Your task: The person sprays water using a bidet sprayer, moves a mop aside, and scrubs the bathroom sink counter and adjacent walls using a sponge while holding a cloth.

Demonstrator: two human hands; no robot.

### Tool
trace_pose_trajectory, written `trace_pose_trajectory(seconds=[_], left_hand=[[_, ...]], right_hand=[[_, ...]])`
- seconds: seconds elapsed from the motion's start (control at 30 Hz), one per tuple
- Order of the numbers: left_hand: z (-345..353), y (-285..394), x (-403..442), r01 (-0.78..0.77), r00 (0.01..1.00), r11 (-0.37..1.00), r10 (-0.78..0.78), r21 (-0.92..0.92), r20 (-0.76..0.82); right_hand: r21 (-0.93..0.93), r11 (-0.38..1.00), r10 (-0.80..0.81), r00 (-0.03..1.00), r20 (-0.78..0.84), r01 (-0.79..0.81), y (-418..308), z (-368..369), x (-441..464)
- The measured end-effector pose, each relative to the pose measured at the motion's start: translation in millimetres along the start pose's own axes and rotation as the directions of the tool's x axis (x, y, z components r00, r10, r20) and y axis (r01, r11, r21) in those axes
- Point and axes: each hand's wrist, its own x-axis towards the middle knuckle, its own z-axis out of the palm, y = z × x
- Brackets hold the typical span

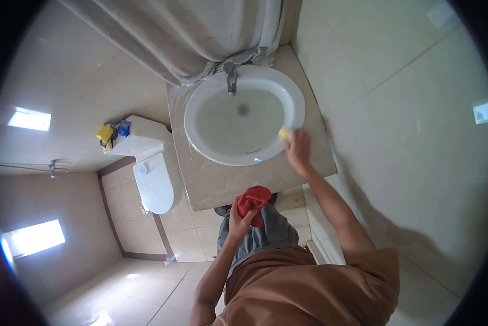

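My right hand [299,149] is closed on a small yellow sponge [284,133], which touches the right rim of the white oval sink [203,145]. Water stands in the basin below the metal faucet [231,79]. Near the front edge of the beige counter [216,187], my left hand [239,221] grips a bunched red cloth [253,200] in front of my body. The hand and sponge on the right are slightly blurred.
A grey-white towel or curtain [184,32] hangs behind the sink. Left of the counter stands a white toilet [157,185], with yellow and blue packets [113,132] on its tank. Tiled wall [401,108] borders the counter's right side.
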Motion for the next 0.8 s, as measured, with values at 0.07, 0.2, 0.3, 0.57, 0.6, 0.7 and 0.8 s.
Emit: trace_pose_trajectory(seconds=[0.07, 0.2, 0.3, 0.57, 0.6, 0.7, 0.8], left_hand=[[-3, -1, 0, 0.031, 0.999, 0.999, -0.031, -0.018, -0.008], [-12, -10, 4, 0.024, 0.999, 0.997, -0.027, -0.077, -0.028], [-21, -16, 6, 0.028, 0.998, 0.993, -0.034, -0.112, -0.046], [-62, -25, 7, 0.016, 0.999, 0.986, -0.021, -0.164, -0.029], [-68, -27, 8, 0.021, 0.999, 0.986, -0.027, -0.164, -0.034], [-89, -29, 9, 0.028, 0.998, 0.985, -0.037, -0.169, -0.049], [-113, -28, 11, 0.028, 0.997, 0.985, -0.040, -0.171, -0.065]], right_hand=[[0.103, 0.974, -0.210, 0.972, 0.104, 0.200, -19, -9, -34], [0.035, 0.996, -0.083, 0.996, -0.009, 0.084, -15, 0, -39], [-0.025, 0.998, -0.053, 0.998, -0.038, 0.052, -16, 12, -34], [0.178, 0.912, -0.400, 0.896, 0.193, 0.369, -140, 40, -20], [0.203, 0.890, -0.447, 0.872, 0.199, 0.409, -154, 48, -16], [0.209, 0.830, -0.553, 0.812, 0.184, 0.518, -200, 74, -1], [0.157, 0.813, -0.582, 0.791, 0.189, 0.561, -249, 109, 30]])
